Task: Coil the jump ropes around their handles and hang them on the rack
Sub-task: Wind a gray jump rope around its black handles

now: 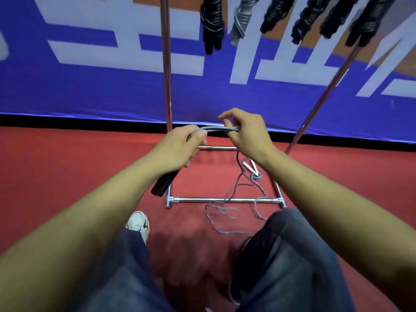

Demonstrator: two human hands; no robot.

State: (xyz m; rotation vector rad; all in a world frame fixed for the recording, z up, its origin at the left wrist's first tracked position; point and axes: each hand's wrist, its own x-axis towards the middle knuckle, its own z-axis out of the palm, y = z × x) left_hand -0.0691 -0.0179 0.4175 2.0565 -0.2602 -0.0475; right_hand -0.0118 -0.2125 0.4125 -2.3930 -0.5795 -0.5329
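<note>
two hands are clamped above the chrome tube rack (225, 200): left hand (180, 147) on black foam handles (162, 184), right hand (244, 136) on thin grey cord (216, 129).

Hanging coiled ropes (212, 23) cut off above, rack (166, 64) top unseen

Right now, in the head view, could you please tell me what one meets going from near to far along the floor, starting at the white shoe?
White shoe → loose rope → rack's front base bar → white handles → rack's rear base bar → blue banner.
</note>
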